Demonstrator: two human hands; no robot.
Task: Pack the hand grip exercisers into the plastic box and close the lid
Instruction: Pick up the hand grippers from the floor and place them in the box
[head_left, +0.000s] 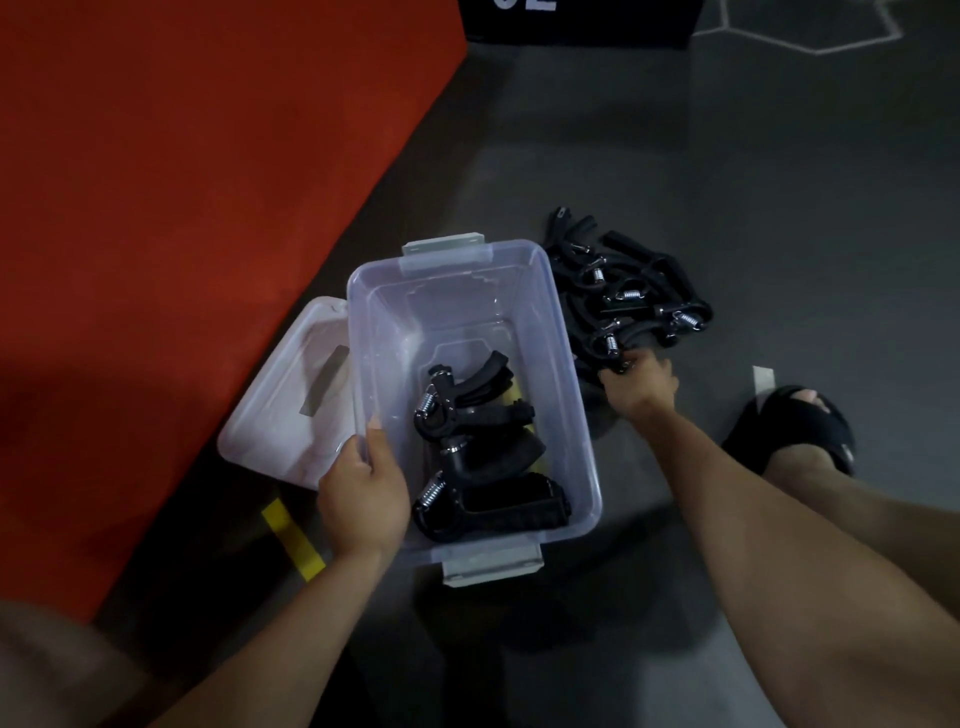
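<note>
A clear plastic box (574, 415) stands open on the dark floor, with grey latches at its near and far ends. A few black hand grip exercisers (483, 452) with steel springs lie in its near half. My left hand (363, 493) grips the box's left rim near the front corner. To the right of the box lies a pile of several black exercisers (628, 291). My right hand (641, 382) is at the pile's near edge, its fingers closed around one exerciser. The clear lid (285, 400) lies flat on the floor against the box's left side.
A red mat (182, 208) fills the left side. A strip of yellow tape (293, 538) lies on the floor near the lid. A foot in a black sandal (800, 431) rests at the right. A black block (576, 23) stands at the top.
</note>
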